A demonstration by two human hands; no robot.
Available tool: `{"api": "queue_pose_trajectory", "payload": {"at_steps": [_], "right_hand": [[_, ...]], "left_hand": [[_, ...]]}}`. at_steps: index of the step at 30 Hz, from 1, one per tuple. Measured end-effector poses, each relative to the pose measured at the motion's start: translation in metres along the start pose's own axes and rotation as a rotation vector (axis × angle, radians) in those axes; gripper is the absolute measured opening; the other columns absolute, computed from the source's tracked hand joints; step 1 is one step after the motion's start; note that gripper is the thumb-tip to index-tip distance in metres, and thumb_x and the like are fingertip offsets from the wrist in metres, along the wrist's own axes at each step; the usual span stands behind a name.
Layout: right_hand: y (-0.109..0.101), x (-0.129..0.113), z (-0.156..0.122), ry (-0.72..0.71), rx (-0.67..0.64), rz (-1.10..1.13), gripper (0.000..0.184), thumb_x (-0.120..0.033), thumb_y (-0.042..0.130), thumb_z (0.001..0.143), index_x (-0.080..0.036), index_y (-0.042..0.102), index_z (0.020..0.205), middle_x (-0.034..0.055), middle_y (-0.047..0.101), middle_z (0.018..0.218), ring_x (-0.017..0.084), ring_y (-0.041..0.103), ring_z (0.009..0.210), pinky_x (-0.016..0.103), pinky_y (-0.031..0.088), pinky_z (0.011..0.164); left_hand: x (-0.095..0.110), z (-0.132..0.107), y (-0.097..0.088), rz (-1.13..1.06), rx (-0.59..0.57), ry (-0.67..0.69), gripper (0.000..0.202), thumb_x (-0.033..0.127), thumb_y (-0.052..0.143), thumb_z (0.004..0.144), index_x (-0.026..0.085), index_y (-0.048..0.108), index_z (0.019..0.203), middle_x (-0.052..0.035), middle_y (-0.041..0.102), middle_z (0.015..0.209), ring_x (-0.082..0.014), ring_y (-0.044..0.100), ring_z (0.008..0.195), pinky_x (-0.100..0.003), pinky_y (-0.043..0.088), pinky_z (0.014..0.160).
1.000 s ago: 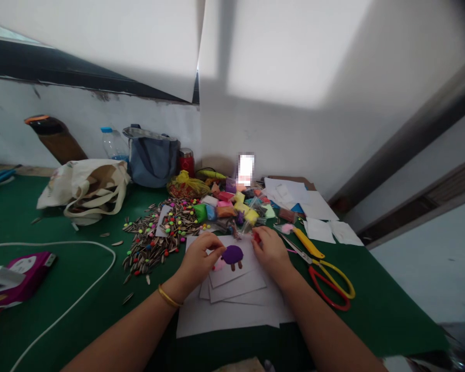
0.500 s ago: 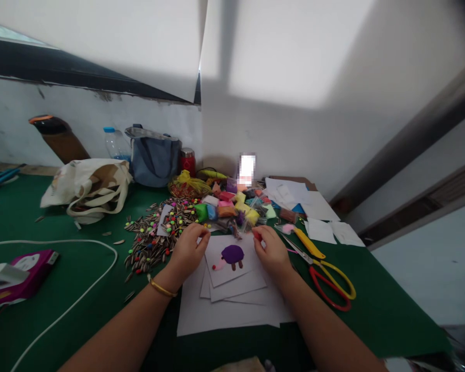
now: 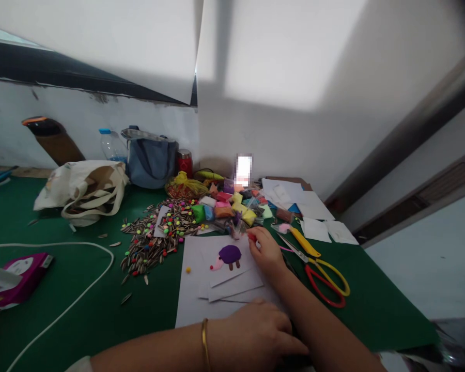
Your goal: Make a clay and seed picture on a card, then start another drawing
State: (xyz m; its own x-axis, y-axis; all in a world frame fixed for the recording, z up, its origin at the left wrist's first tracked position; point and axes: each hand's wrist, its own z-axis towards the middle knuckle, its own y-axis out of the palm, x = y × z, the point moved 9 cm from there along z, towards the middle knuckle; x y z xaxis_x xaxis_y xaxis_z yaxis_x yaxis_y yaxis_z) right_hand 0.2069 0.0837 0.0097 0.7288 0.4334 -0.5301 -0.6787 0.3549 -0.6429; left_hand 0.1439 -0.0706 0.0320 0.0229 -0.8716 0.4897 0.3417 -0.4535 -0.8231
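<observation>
A purple clay animal shape [image 3: 229,256] with a pink snout lies on a white card [image 3: 225,266] atop a stack of white paper sheets [image 3: 194,305]. My right hand [image 3: 266,251] rests at the card's right edge, fingers closed on a small red piece of clay [image 3: 251,237]. My left hand [image 3: 253,338] lies low near the front edge of the paper stack, back of the hand up, fingers curled; nothing shows in it. A small yellow bead [image 3: 187,269] sits on the paper to the left of the card.
A heap of sunflower seeds with coloured beads [image 3: 158,235] lies left of the paper. Coloured clay packets [image 3: 228,206] are behind it. Yellow-and-red scissors [image 3: 318,263] lie to the right. Bags [image 3: 85,188], a bottle [image 3: 108,144], a white cable [image 3: 62,279] and a magenta box [image 3: 19,276] sit on the green table [image 3: 81,310].
My left hand has left the card and pulled back towards me to the near edge of the paper. My right hand stays by the card with the red piece.
</observation>
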Motion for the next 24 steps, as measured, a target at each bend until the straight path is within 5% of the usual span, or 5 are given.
{"api": "queue_pose_trajectory", "payload": {"at_steps": [3, 6, 11, 15, 24], "right_hand": [[0.0, -0.002, -0.001, -0.012, 0.005, 0.039, 0.024, -0.017, 0.051, 0.089, -0.019, 0.064, 0.11, 0.0106, 0.064, 0.107, 0.024, 0.06, 0.103, 0.042, 0.051, 0.093], [0.001, -0.006, -0.003, -0.02, 0.001, 0.073, 0.029, -0.017, 0.051, 0.089, -0.02, 0.06, 0.117, 0.0107, 0.064, 0.11, 0.024, 0.061, 0.102, 0.042, 0.052, 0.092], [0.004, -0.016, -0.009, -0.034, 0.025, 0.106, 0.045, -0.02, 0.054, 0.089, -0.02, 0.05, 0.133, 0.0122, 0.064, 0.117, 0.024, 0.062, 0.103, 0.043, 0.053, 0.091], [0.009, -0.029, -0.012, -0.09, -0.017, 0.135, 0.05, -0.018, 0.055, 0.089, -0.022, 0.046, 0.137, 0.0119, 0.063, 0.12, 0.025, 0.061, 0.106, 0.043, 0.051, 0.096], [0.008, -0.025, -0.012, -0.041, -0.061, 0.204, 0.044, -0.029, 0.058, 0.091, -0.023, 0.049, 0.134, 0.0112, 0.062, 0.12, 0.023, 0.062, 0.099, 0.04, 0.053, 0.087]], "left_hand": [[-0.007, 0.002, -0.011, -0.04, 0.059, -0.028, 0.03, 0.033, 0.072, 0.078, 0.022, 0.068, 0.105, -0.0038, 0.068, 0.089, -0.0177, 0.059, 0.075, -0.03, 0.041, 0.063], [-0.049, -0.015, -0.06, 0.016, 0.322, -0.262, 0.013, 0.026, 0.067, 0.082, 0.019, 0.067, 0.072, -0.0048, 0.065, 0.085, -0.0176, 0.059, 0.079, -0.03, 0.045, 0.073], [-0.125, -0.08, -0.128, 0.087, 0.824, -0.619, 0.01, 0.021, 0.058, 0.086, 0.02, 0.066, 0.092, -0.0073, 0.062, 0.099, -0.022, 0.057, 0.098, -0.038, 0.045, 0.089], [-0.167, -0.093, -0.103, -0.348, 0.838, -0.701, 0.01, 0.023, 0.059, 0.083, 0.02, 0.064, 0.091, -0.003, 0.066, 0.087, -0.0175, 0.063, 0.08, -0.03, 0.05, 0.074], [-0.175, -0.092, -0.082, -0.944, 1.041, -0.765, 0.031, 0.033, 0.075, 0.068, 0.02, 0.053, 0.086, -0.002, 0.07, 0.078, -0.0186, 0.068, 0.074, -0.031, 0.052, 0.071]]}}
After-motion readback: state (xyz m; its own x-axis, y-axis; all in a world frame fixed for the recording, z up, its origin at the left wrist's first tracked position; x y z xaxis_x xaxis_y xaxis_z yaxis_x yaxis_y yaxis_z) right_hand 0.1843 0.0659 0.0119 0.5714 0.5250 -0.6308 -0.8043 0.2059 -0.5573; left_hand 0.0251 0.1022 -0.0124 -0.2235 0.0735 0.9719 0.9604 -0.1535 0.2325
